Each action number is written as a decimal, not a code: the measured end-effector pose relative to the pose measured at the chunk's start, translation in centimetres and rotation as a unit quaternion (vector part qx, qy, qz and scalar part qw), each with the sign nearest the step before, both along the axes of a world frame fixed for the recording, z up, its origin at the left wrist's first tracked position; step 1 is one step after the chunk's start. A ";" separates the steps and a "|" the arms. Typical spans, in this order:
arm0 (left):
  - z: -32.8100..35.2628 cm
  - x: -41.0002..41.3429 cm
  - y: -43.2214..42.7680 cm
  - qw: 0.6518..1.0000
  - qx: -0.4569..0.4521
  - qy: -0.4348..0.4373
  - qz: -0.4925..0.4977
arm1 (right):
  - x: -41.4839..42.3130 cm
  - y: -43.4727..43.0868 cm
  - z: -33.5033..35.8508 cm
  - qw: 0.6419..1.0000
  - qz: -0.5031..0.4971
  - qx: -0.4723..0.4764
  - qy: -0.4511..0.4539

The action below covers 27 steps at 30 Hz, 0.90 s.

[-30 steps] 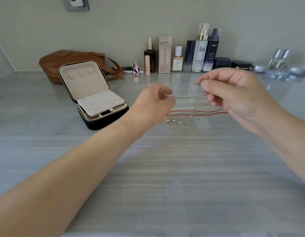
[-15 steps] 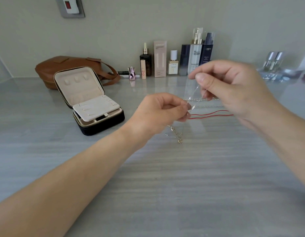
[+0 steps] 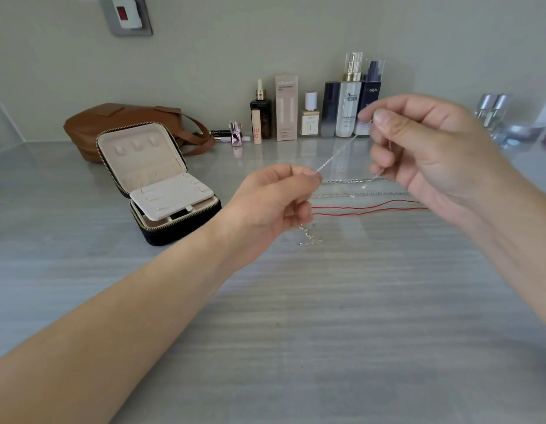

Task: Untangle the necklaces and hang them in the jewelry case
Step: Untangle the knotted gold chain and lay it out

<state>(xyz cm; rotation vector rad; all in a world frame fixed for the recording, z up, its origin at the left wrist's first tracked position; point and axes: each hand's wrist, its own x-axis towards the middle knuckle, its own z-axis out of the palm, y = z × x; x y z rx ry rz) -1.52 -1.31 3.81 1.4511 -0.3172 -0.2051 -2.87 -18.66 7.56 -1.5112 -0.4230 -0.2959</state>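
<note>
A: Hands, status?

B: Left hand pinches a thin silver chain between thumb and fingertips, the other fingers curled in. Right hand is higher and pinches the same chain at thumb and forefinger. Both hands are above the counter.

A: Chain condition?

B: It runs taut on a diagonal, low at the left hand and high at the right. A short clasp end hangs below the left hand. I cannot tell whether it touches the counter.

A: Other necklaces?

B: A red cord lies on the counter as two near-parallel strands between the hands. Just beyond it lie more silver chains. Where they cross or knot is too fine to resolve.

A: Jewelry case?

B: The jewelry case sits on the counter to the left of the left hand, apart from it. It is open, lid tilted back, cream lining showing, with an inner panel resting over the base.

A: Background?

B: A brown bag just behind the case, and a row of cosmetic bottles along the wall.
</note>
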 end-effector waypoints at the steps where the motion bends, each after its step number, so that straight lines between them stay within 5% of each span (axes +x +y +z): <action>1: -0.2 0.1 0.0 0.999 0.038 -0.025 0.007 | 0.0 0.0 0.1 1.000 -0.004 -0.001 -0.002; 5: -0.4 0.3 0.0 0.993 0.097 -0.053 0.048 | 0.2 -0.4 0.5 0.999 -0.025 -0.039 -0.029; 15: 0.7 1.3 1.6 0.993 -0.050 0.035 0.097 | 0.4 -1.3 1.0 0.986 -0.089 -0.116 -0.079; 27: 0.1 1.6 2.0 0.992 0.065 -0.013 0.106 | 0.7 -1.4 3.9 0.914 -0.165 -0.339 -0.151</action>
